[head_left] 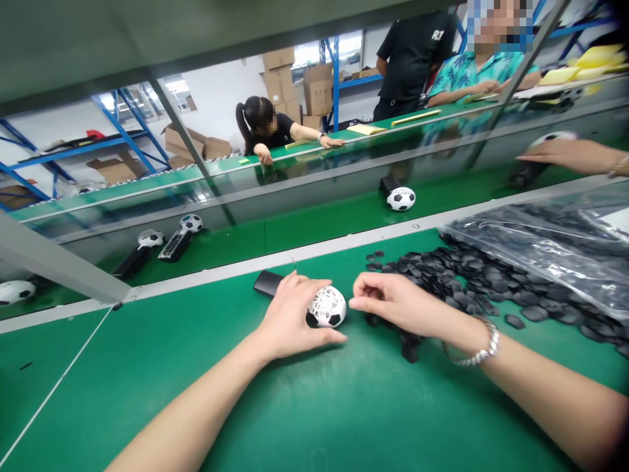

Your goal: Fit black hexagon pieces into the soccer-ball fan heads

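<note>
A white ball-shaped piece (330, 307) with black patches and an open lattice lies on the green table, joined to a black handle (268, 282) that partly shows behind my fingers. Around its left side curves my left hand (295, 314), thumb below and fingers above, gripping it. Just right of the ball, my right hand (388, 301) has its fingers pinched together; whatever they hold is too small to make out. Small black pieces (432, 272) are heaped beyond and beside my right hand, and some dark ones lie under it.
A clear plastic bag (555, 242) of black pieces lies at the right. Behind a metal rail (236, 262), a green conveyor (295, 229) carries several similar ball-headed items. Another person's hand (565, 156) reaches in at the right. Several people are across the line. A metal post (63, 262) stands left.
</note>
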